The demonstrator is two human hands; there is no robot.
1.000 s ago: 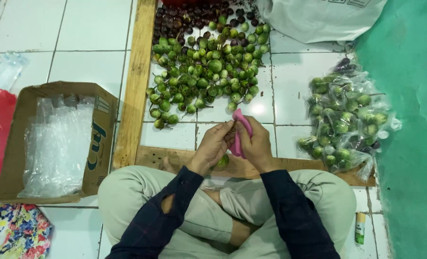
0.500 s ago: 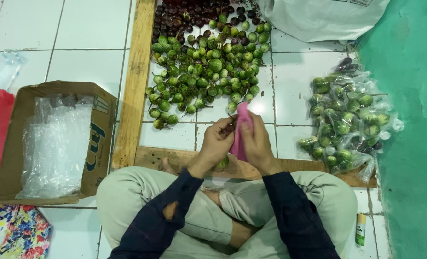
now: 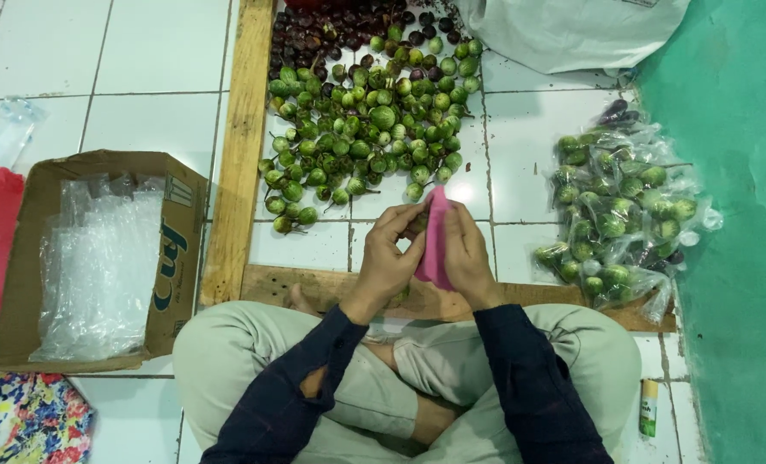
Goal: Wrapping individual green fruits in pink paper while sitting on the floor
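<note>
A brown cardboard box [image 3: 172, 258] of clear plastic bags [image 3: 99, 266] sits on the white tiled floor [image 3: 155, 51]. The left hand [image 3: 392, 253] and right hand [image 3: 469, 253] both pinch a pink cloth [image 3: 435, 241], just below the heap of small round green eggplants [image 3: 366, 129]; bagged ones [image 3: 619, 215] lie rightward.

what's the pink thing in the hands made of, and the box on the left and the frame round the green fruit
The pink piece, held between the left hand and right hand, looks like thin, soft plastic film or cloth; it folds limply, matte. The box is brown corrugated cardboard, with bent flaps and a dull surface. The frame looks like raw unfinished wood, with pale visible grain.
</note>
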